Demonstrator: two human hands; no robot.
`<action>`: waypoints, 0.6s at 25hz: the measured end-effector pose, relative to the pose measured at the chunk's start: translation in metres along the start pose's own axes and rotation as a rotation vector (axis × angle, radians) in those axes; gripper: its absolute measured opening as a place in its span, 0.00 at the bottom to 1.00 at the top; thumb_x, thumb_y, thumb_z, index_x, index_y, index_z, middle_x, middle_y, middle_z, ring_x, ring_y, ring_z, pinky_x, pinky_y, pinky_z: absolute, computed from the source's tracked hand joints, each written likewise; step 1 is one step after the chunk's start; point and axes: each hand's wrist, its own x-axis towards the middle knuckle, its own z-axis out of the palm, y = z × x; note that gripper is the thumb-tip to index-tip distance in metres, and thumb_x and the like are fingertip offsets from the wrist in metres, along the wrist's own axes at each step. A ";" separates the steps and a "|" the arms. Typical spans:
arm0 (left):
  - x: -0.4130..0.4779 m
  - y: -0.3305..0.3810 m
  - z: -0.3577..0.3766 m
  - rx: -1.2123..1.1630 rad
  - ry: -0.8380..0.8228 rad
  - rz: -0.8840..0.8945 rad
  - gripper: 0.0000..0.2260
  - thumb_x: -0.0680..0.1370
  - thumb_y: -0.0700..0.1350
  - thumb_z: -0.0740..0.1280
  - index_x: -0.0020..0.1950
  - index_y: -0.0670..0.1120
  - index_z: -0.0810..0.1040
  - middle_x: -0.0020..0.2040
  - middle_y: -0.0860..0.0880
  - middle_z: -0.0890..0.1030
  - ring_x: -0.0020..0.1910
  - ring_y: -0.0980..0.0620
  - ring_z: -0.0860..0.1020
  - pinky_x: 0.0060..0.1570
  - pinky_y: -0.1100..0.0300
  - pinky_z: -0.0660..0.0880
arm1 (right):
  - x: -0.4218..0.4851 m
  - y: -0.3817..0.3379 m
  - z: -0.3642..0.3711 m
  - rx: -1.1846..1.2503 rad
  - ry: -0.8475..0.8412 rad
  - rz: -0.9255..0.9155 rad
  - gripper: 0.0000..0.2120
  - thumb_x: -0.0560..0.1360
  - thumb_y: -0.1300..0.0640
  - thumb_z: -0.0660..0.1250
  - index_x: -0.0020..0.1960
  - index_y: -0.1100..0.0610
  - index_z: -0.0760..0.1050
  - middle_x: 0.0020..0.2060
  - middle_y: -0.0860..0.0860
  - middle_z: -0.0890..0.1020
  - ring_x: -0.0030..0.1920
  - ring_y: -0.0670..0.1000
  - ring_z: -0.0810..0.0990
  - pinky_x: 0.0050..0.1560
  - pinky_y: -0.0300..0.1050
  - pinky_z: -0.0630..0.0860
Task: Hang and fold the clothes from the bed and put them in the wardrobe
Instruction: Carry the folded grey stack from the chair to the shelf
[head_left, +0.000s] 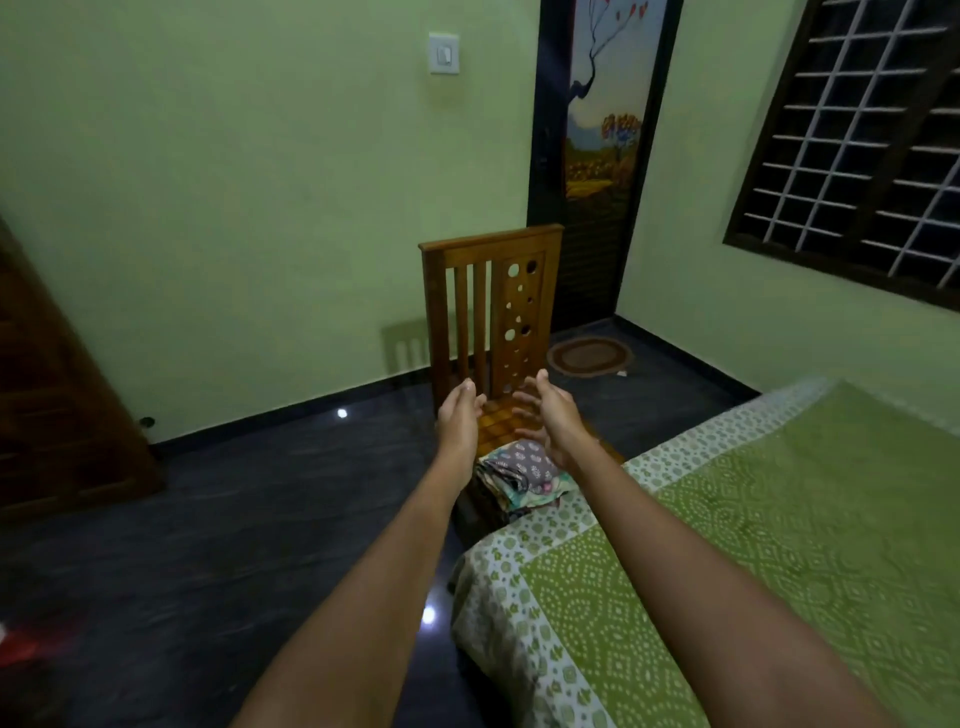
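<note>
Count first, left to right: one brown wooden panel (57, 395) cut off by the left edge (door or wardrobe, can't tell), one red thing (21, 649) in the bottom-left corner that's too smeared to identify, one dark glossy floor (234, 519) with two bright light glints on it, one white wall switch (444, 53), two bare hands, one wooden chair (491, 306), one stack of folded clothes (519, 475), one painted door (605, 130), one round mat (588, 356), one bed (727, 545) and one grilled window (862, 145).

The person's left hand (460, 415) is stretched out over the chair seat, fingers fairly straight, palm turned inward, nothing in it. The right hand (550, 415) mirrors it, fingers spread and a bit blurred, also holding nothing. The palms face each other with a small gap between, both above the stack and apart from it as far as the view shows.

The stack lies on the front part of the chair seat, just beside the bed's corner. It has several patterned layers with a grey print on top. The exact number of pieces is hard to make out, and the right wrist covers part of its right side.

The chair's lower part is hidden behind the arms and the bed corner. The bed runs off the right and bottom edges, and the window is cut off at the top and right. The open floor is mostly on the left, a wide stretch between the chair and the wooden panel.
</note>
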 end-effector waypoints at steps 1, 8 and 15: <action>0.024 0.000 -0.003 0.018 -0.023 -0.018 0.18 0.82 0.50 0.57 0.70 0.44 0.68 0.63 0.42 0.76 0.58 0.51 0.74 0.58 0.59 0.69 | 0.018 0.003 0.008 0.019 0.033 0.012 0.22 0.82 0.46 0.49 0.68 0.58 0.67 0.63 0.57 0.75 0.61 0.56 0.74 0.62 0.57 0.71; 0.163 -0.023 0.001 0.130 -0.221 -0.178 0.18 0.82 0.50 0.56 0.69 0.43 0.69 0.63 0.42 0.76 0.61 0.48 0.74 0.59 0.57 0.67 | 0.129 0.031 0.024 0.135 0.296 0.113 0.22 0.82 0.46 0.50 0.69 0.59 0.66 0.64 0.58 0.74 0.62 0.58 0.74 0.60 0.56 0.73; 0.270 -0.081 0.033 0.252 -0.363 -0.324 0.18 0.82 0.48 0.55 0.69 0.41 0.67 0.64 0.40 0.75 0.60 0.47 0.74 0.54 0.57 0.67 | 0.220 0.090 -0.012 0.181 0.544 0.223 0.22 0.82 0.49 0.51 0.71 0.61 0.64 0.63 0.59 0.74 0.59 0.58 0.76 0.55 0.54 0.74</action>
